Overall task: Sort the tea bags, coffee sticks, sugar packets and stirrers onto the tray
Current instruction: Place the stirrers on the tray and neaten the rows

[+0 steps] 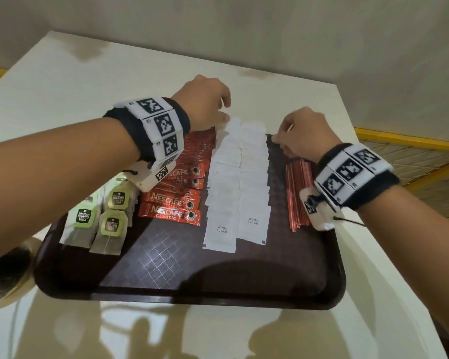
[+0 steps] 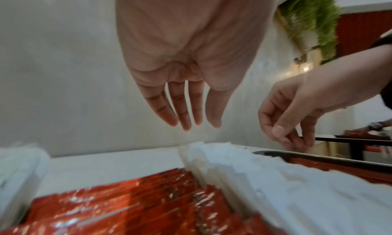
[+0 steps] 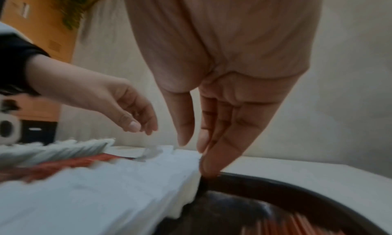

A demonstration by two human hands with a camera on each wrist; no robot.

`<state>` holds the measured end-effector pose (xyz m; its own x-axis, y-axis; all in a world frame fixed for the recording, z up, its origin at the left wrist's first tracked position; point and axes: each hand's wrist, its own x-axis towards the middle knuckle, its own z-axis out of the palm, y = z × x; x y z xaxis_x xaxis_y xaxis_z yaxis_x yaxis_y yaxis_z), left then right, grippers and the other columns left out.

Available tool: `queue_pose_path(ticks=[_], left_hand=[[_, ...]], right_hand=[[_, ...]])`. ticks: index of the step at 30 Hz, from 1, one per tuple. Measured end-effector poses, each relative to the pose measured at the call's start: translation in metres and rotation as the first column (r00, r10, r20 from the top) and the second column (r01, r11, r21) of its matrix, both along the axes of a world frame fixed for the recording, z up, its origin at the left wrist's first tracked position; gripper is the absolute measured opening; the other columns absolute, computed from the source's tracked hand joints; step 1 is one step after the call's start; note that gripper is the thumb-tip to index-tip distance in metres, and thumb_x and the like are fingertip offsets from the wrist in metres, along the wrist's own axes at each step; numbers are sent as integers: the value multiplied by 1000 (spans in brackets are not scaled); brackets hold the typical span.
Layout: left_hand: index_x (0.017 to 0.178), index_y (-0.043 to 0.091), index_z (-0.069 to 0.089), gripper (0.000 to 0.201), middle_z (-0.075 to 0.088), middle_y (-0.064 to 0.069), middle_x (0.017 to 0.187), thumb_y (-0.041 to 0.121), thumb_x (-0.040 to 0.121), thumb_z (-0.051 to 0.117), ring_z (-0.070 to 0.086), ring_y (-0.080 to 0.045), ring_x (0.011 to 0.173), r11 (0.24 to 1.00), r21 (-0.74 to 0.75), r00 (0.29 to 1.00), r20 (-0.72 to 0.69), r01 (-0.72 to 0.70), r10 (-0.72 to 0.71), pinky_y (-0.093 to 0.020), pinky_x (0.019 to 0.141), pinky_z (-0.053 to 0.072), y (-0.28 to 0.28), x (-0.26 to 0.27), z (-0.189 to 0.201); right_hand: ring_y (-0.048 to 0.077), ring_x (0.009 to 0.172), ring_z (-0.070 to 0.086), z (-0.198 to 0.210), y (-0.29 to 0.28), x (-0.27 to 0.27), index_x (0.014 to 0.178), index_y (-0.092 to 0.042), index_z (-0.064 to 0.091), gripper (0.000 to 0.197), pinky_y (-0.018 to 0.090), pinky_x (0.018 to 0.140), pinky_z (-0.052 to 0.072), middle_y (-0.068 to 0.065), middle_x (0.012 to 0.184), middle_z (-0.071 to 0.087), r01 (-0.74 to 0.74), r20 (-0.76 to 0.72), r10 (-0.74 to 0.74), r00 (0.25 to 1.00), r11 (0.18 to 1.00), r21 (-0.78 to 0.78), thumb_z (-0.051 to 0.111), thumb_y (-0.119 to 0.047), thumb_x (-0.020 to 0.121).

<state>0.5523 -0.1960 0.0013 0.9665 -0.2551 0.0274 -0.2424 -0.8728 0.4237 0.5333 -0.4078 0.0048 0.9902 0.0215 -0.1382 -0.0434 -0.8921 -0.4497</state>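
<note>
A dark brown tray (image 1: 192, 275) holds green-tagged tea bags (image 1: 99, 218) at the left, then red coffee sticks (image 1: 174, 203), two overlapping columns of white sugar packets (image 1: 240, 182) and a bundle of red stirrers (image 1: 297, 195) at the right. My left hand (image 1: 224, 112) hovers over the far end of the left sugar column; its fingers (image 2: 184, 119) hang straight and hold nothing. My right hand (image 1: 278, 137) is at the far end of the right column. Its fingertips (image 3: 208, 169) touch the tray rim (image 3: 275, 183) beside the packets, gripping nothing.
The tray lies on a cream table (image 1: 88, 81) that stands against a pale wall. A yellow railing (image 1: 410, 141) runs past the table's right side. A dark round object (image 1: 5, 275) sits by the tray's near left corner.
</note>
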Motion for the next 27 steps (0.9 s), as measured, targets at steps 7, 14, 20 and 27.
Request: queue_pose_path(ticks=[7, 14, 20, 27], left_hand=[[124, 14, 60, 48, 62, -3, 114, 38, 84, 70, 54, -23, 108, 909, 273, 949, -105, 315, -298, -31, 84, 43, -18, -71, 5], [120, 10, 52, 66, 53, -8, 113, 51, 75, 76, 47, -22, 99, 809, 462, 932, -190, 363, -309, -32, 82, 43, -22, -96, -11], [127, 9, 45, 76, 50, -9, 123, 50, 73, 78, 47, -26, 112, 833, 449, 944, -207, 324, -256, -35, 92, 44, -22, -95, -11], [130, 8, 47, 75, 52, -9, 123, 46, 74, 79, 50, -26, 111, 852, 419, 947, -204, 312, -247, -36, 93, 46, -17, -93, -9]], right_hand=[[-1, 68, 51, -3, 10, -67, 87, -17, 65, 11, 18, 65, 39, -7, 83, 60, -357, -11, 357, 934, 933, -41, 75, -19, 81], [17, 84, 56, -3, 31, -106, 88, -17, 60, 34, 34, 74, 50, -4, 89, 57, -492, -111, 480, 870, 852, -180, 79, -42, 74], [22, 96, 57, -6, 47, -150, 106, -16, 57, 41, 34, 71, 47, 1, 101, 61, -571, -191, 538, 821, 762, -306, 73, -44, 80], [28, 100, 58, -15, 62, -149, 127, -14, 45, 43, 36, 68, 43, 8, 106, 61, -584, -158, 570, 806, 723, -369, 64, -28, 91]])
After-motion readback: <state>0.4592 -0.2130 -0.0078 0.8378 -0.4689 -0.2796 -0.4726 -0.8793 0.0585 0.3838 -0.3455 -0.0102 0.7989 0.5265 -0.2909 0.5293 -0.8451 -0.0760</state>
